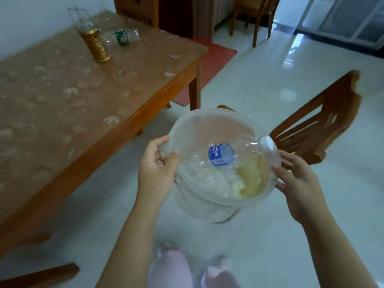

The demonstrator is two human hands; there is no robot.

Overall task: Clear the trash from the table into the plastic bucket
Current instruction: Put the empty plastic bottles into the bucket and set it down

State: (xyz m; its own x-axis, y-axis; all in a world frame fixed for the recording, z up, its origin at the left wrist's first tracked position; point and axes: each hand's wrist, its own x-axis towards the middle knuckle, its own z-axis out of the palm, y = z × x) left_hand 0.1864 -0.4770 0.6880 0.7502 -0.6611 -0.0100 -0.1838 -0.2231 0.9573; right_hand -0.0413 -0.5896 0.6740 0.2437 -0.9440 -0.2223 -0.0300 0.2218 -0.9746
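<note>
I hold a clear plastic bucket [197, 129] above the floor, in front of me. My left hand [154, 165] grips its left rim, thumb over the edge. My right hand [299, 179] rests against the right rim with fingers spread. Inside lie a clear bottle with a blue label [222, 155], crumpled clear plastic [204, 177] and a yellowish wad [251, 177]. On the wooden table [62, 96] to my left, near its far end, a crushed clear bottle with a green label [122, 37] lies on its side.
A gold lantern with a wire handle [95, 44] stands beside the green-label bottle. Wooden chairs stand at the right [320, 125], behind the table [143, 9] and at the far back [255, 13]. A red mat [214, 63] lies on the white tiled floor.
</note>
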